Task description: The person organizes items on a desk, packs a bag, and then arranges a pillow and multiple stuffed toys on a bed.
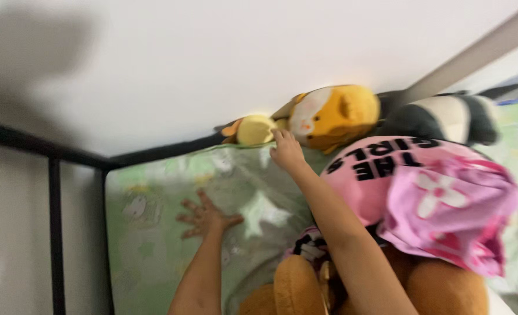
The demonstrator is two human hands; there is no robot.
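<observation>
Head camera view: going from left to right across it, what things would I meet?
Black bed rail → left hand flat on the green sheet → small yellow plush → right hand → orange plush toy → pink cloth → black-and-white plush.

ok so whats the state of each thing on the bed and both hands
left hand: fingers spread, pressed flat on the green sheet
right hand: reaching out, fingertips touching the small yellow plush
orange and white plush: lying on its side against the wall
black and white plush: lying along the wall
pink pillow: lying on the bed, partly under a pink flowered cloth
black bed rail: upright, fixed
</observation>
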